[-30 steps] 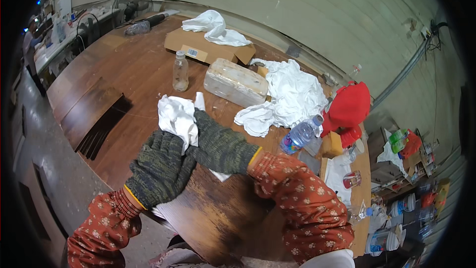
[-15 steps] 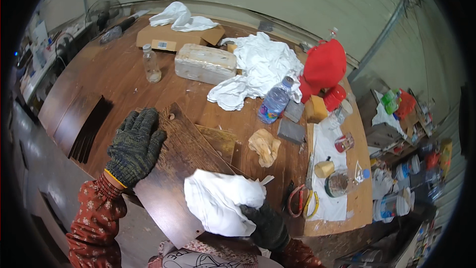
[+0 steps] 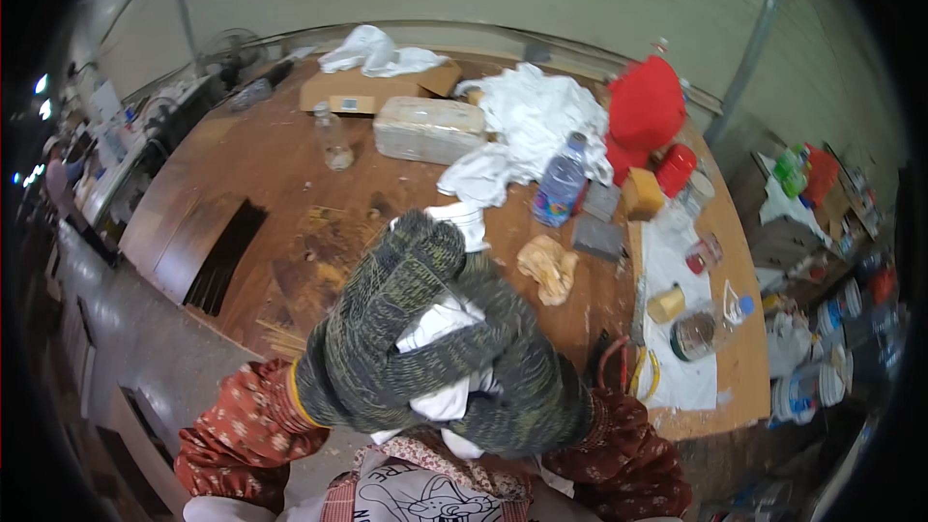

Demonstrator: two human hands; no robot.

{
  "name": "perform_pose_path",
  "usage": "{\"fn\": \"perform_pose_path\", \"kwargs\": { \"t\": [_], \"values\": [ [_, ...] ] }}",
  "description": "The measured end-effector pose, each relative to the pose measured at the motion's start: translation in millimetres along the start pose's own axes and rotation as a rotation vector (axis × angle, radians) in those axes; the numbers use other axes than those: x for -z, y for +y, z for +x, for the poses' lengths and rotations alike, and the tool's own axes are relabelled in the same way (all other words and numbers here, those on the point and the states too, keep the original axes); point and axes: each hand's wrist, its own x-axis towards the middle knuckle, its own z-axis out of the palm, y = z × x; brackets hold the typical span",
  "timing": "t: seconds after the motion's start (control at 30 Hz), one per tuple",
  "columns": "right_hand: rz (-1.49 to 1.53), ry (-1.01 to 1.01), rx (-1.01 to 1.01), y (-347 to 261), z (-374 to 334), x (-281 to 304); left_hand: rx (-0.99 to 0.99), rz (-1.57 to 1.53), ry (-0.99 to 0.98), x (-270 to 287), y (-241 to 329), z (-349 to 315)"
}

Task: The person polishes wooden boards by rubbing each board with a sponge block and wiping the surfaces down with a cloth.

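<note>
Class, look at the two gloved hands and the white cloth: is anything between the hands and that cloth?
Nothing visible. Both the left hand and right hand are closed directly around the white cloth, held up close to the camera above the wooden table. Only the knitted gloves lie between skin and cloth.

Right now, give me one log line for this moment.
left hand: on cloth | right hand: on cloth | both gloved, held above table

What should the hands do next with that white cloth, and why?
Probably lower it back to the wooden table. Both gloved hands, left hand and right hand, clutch the white cloth bunched up close to the camera, above the tabletop.
</note>
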Motion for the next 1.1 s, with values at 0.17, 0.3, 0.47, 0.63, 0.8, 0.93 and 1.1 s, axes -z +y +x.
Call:
{"fn": "perform_pose_path", "kwargs": {
  "t": [0.17, 0.3, 0.47, 0.63, 0.8, 0.93, 1.1],
  "values": [
    [-0.829, -0.133, 0.177, 1, 16, 10, 0.309, -0.017, 0.334, 38, -12, -43],
    [-1.026, -0.018, 0.043, 49, 8, -14, 0.665, 0.104, 0.474, 66, -21, -55],
    [-1.306, -0.240, -0.061, 113, 34, -6, 0.288, 0.099, -0.015, 1, -15, -64],
    [-0.941, -0.357, -0.097, 121, 54, 13, 0.497, 0.343, -0.048, 13, -61, -149],
    [-1.139, -0.337, 0.230, 111, 72, 9, 1.473, 0.076, 0.403, 74, -112, -218],
    [-1.174, -0.366, 0.170, 111, 89, 6, 1.148, -0.445, 1.028, 81, -100, -210],
    [-1.056, -0.421, 0.125, 125, 105, 9, 0.844, -0.046, 0.445, 28, -66, -175]
  ]
}}
